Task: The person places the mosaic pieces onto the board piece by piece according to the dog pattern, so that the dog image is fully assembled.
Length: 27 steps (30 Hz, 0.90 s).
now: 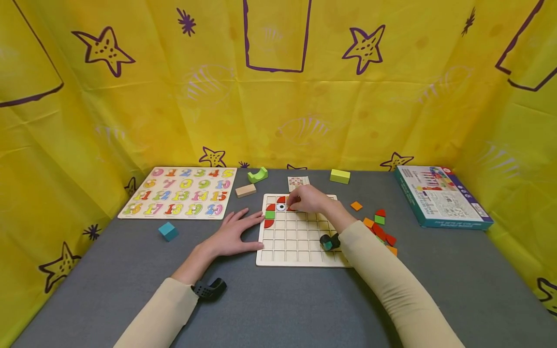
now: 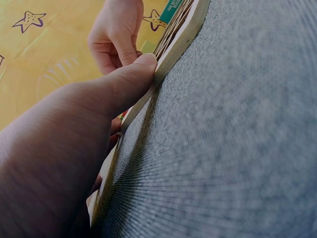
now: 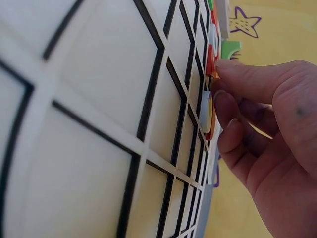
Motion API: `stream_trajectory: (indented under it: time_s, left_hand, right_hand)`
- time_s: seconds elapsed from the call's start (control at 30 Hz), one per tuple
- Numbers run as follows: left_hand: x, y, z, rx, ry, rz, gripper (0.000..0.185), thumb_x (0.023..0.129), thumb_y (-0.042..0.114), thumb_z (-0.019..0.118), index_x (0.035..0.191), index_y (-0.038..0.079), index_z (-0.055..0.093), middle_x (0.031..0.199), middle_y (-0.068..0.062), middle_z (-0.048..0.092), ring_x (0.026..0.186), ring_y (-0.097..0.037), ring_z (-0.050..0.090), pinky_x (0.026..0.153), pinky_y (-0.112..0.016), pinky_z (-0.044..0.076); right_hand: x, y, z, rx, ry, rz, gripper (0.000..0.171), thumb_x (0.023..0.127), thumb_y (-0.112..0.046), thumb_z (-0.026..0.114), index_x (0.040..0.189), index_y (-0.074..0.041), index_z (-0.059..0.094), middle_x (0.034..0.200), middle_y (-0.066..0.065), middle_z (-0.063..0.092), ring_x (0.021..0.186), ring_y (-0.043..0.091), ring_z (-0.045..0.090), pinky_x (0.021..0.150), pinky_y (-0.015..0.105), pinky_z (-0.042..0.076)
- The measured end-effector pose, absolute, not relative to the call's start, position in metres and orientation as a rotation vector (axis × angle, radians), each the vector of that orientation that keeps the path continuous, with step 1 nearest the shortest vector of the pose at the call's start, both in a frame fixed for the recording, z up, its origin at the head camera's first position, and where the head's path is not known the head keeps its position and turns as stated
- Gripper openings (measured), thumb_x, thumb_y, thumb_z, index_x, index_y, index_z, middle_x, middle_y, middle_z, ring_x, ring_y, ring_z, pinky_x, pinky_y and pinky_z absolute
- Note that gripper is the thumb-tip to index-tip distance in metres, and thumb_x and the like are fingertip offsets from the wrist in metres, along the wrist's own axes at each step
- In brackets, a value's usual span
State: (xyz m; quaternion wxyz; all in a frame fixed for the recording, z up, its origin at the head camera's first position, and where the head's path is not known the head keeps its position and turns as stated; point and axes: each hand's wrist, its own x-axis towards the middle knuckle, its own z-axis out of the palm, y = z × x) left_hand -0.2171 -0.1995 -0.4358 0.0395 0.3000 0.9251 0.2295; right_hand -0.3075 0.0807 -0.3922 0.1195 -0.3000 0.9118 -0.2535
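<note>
A wooden grid board (image 1: 297, 241) lies on the table with several coloured tiles in its far left cells. Among them are a white tile with an eye (image 1: 281, 207), a green tile (image 1: 270, 215) and a red rounded tile (image 1: 269, 224). Over the far rows, my right hand (image 1: 306, 199) pinches a red tile (image 3: 210, 60) between thumb and fingers, low at the board's surface; its fingers partly hide the tile. My left hand (image 1: 237, 235) rests at the board's left edge with fingers spread, its thumb touching the side (image 2: 171, 58).
A small pattern card (image 1: 298, 182) lies behind the board. Loose red tiles (image 1: 378, 231) and other pieces lie to its right, near a box (image 1: 448, 198). On the left are a number puzzle (image 1: 174, 193) and a blue block (image 1: 168, 231). Green and plain blocks stand farther back.
</note>
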Motion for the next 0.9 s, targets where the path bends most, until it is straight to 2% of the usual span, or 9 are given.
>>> stream_trajectory:
  time_s: [0.3,0.53,0.9]
  left_hand:
    - [-0.217,-0.200,-0.437,0.921,2.829,0.716,0.081,0.089,0.062,0.068,0.154,0.019,0.047,0.161,0.003,0.036,0.151,-0.038,0.015,0.115,-0.064,0.004]
    - [-0.218,-0.200,-0.436,0.916,2.827,0.708,0.081,0.089,0.062,0.068,0.154,0.018,0.046,0.161,0.003,0.035,0.151,-0.038,0.015,0.115,-0.064,0.004]
    - [-0.217,-0.199,-0.436,0.926,2.833,0.708,0.081,0.088,0.061,0.068,0.153,0.018,0.047,0.161,0.002,0.036,0.151,-0.039,0.016,0.115,-0.064,0.004]
  right_hand:
    - [-0.308,0.081,-0.393,-0.892,2.653,-0.738,0.008,0.094,-0.006,0.072,0.100,-0.009,0.076,0.092,-0.001,0.069,0.085,0.019,0.059,0.085,0.031,0.051]
    - [-0.308,0.089,-0.390,-0.893,2.643,-0.779,0.009,0.094,-0.011,0.072,0.103,-0.011,0.075,0.093,-0.002,0.068,0.086,0.018,0.058,0.083,0.033,0.049]
    - [-0.301,0.125,-0.372,-0.869,2.626,-0.897,0.020,0.095,-0.011,0.071,0.113,-0.003,0.073,0.095,0.005,0.067,0.086,0.025,0.057,0.076,0.037,0.049]
